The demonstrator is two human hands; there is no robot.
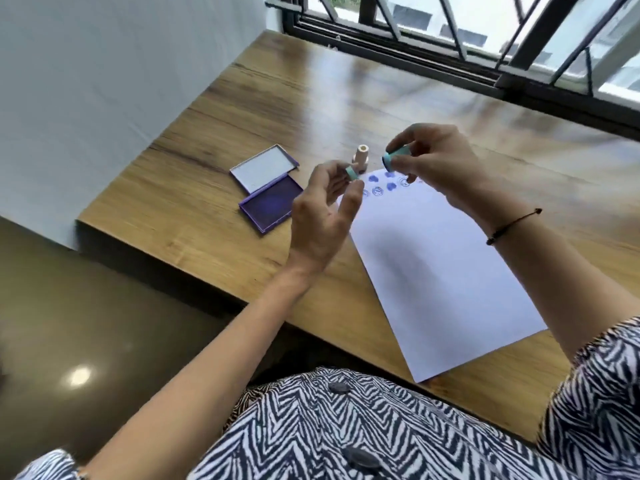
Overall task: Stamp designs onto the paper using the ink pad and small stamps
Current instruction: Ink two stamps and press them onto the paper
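A white paper [440, 268] lies on the wooden table [214, 216], with several blue stamped marks [381, 183] near its far edge. Left of it sits the purple ink pad [272, 206], open, its lid [263, 167] folded back. My right hand [436, 161] is raised above the marks and pinches a small teal stamp [396, 157], inked face turned left. My left hand [325, 209] holds a small teal cap [351, 173] between thumb and fingertips. A pale pink stamp [361, 157] stands upright on the table behind my left hand's fingers.
A dark-framed window with bars [485, 39] runs along the table's far edge. A white wall [104, 81] rises to the left. The table's left edge drops to a glossy brown floor [86, 323]. A dark cord bracelet [512, 225] circles my right wrist.
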